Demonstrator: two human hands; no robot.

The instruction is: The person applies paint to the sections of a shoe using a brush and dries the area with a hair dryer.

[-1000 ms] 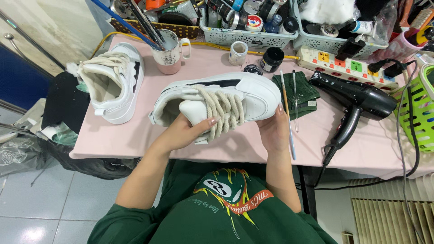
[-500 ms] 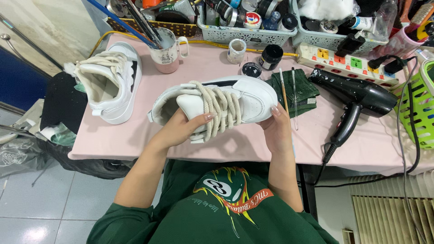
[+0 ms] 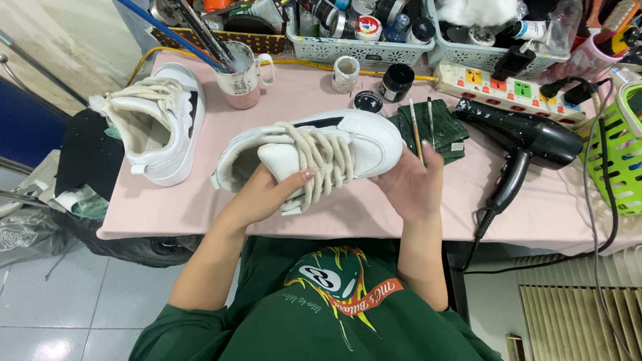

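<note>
Nearest the camera: green sweatshirt with a flame graphic, both forearms reaching forward over the near edge of the pink surface [image 3: 167,210]. Left hand [image 3: 271,194] closed on the white sneaker [image 3: 314,150], thumb lying over the tongue and cream laces, fingers tucked underneath out of sight; the grip looks meant to steady the shoe from its open end. Right hand [image 3: 411,184] open fairly wide, palm cupped against the toe, fingers spread upward, so the shoe is braced between the two hands and raised a little off the surface, tilted with its laced top toward the wearer, likely for a look at the upper. Black patch shows on the shoe's far side. Just beyond the right hand, a folded green cloth [image 3: 445,127] with two thin brushes [image 3: 416,127] resting on it, kept within easy reach. Right of that, a black hair dryer [image 3: 528,144], cord trailing off the surface edge. To the left, well apart, the second sneaker [image 3: 157,130] lies with its opening toward the camera. Farther back: a pink mug [image 3: 239,80] stuffed with brushes, small open jars [image 3: 398,80] of paint, a power strip [image 3: 511,83]. At the far edge, mesh baskets [image 3: 354,47] crowded with bottles and tins.
</note>
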